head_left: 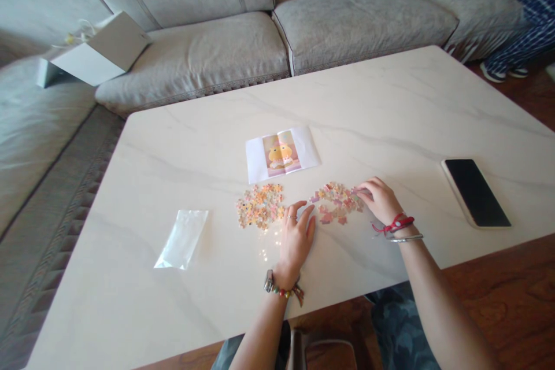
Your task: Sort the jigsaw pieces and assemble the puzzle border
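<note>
Two heaps of small pastel puzzle pieces lie on the white marble table (182, 144): a left heap (260, 206) and a right heap (336, 202). My left hand (296, 236) lies flat on the table between the heaps, fingers stretched out, fingertips close to the left heap's right edge. At the right edge of the right heap, my right hand (380, 199) rests with curled fingers touching the pieces; whether it pinches one is hidden. A printed picture sheet (281, 153) of a yellow figure lies just beyond the heaps.
An empty clear plastic bag (182, 238) lies to the left. A black phone (476, 192) lies at the right of the table. A grey sofa (225, 40) wraps round the far and left sides, with a white box (102, 49) on it. Another person's legs (520, 40) show far right.
</note>
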Available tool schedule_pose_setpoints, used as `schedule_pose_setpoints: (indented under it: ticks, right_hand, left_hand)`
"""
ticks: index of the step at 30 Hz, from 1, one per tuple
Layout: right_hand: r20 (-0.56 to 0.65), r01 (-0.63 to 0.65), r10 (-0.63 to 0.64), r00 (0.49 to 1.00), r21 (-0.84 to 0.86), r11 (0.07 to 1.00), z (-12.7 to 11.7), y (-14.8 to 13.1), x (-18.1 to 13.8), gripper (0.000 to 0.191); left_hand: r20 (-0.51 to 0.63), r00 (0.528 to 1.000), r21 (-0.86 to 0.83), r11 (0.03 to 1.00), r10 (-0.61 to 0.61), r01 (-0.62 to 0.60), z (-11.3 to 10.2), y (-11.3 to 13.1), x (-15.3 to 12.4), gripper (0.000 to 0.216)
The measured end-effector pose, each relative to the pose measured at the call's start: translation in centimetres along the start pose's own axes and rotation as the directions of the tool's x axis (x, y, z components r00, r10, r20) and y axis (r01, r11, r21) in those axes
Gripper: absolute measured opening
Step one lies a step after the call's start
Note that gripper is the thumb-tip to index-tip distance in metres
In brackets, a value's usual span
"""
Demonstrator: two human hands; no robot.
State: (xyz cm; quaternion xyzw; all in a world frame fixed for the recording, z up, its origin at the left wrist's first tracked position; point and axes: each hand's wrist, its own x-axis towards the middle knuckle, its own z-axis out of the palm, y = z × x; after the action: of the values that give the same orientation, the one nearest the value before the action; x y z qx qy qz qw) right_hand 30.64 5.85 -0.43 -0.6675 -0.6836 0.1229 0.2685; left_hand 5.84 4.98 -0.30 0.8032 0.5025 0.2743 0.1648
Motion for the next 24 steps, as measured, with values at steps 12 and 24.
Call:
schedule_pose_setpoints:
  ticks: [12,24]
  right_hand:
    - [0.077,0.144,-0.147,0.986,0.043,0.989,-1.3,-0.1,-0.5,0.017]
    - [0.089,0.168,-0.173,0.981,0.057,0.984,-0.8,0.5,-0.6,0.009]
  left_hand:
    - [0.008,1.000,-0.006,1.000,0.000,0.000,0.2,-0.1,0.0,0.025]
    - [-0.012,0.999,-0.013,0.999,0.032,-0.033,0.4,-0.1,0.1,0.024]
